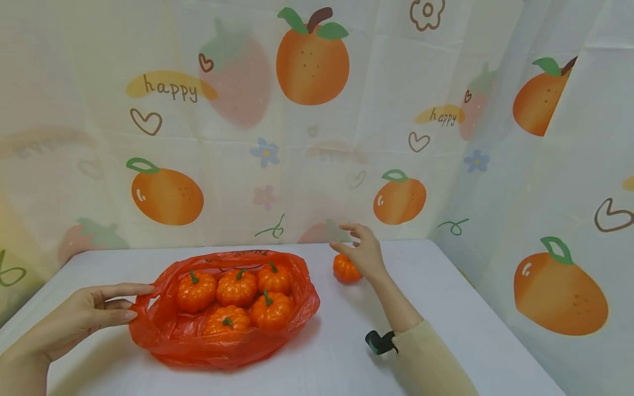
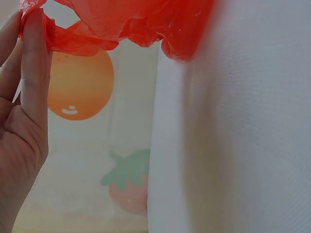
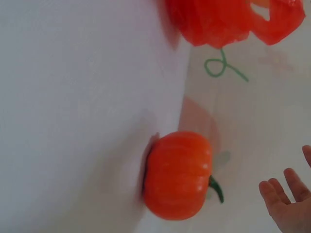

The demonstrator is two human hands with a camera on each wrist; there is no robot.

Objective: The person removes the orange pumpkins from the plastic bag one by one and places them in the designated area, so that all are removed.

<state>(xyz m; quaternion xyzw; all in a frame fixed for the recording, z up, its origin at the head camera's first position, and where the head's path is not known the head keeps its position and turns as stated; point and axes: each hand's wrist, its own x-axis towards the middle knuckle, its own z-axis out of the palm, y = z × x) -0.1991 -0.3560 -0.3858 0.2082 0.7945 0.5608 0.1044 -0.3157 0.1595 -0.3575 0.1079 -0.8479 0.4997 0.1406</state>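
Note:
My left hand (image 1: 81, 319) pinches the left edge of a red plastic bag (image 1: 223, 352) between thumb and fingers. In the left wrist view, the fingertips (image 2: 35, 29) meet the thin red film. The bag's mouth faces up, and several small orange pumpkins (image 1: 236, 287) with green stems lie inside. Right of the bag, one more pumpkin (image 1: 345, 270) sits on the table. Over that pumpkin hovers my right hand (image 1: 365, 254), its fingers spread and holding nothing. From the right wrist, the pumpkin (image 3: 177, 175) shows whole, its stem pointing toward the hand (image 3: 294, 208) and a gap between them.
A white-covered table (image 1: 342, 357) carries everything. Behind it hangs a curtain (image 1: 317, 192) printed with oranges, strawberries and hearts, and it continues along the right side. A dark strap (image 1: 380, 342) shows at my right wrist, beside a beige sleeve (image 1: 431, 363).

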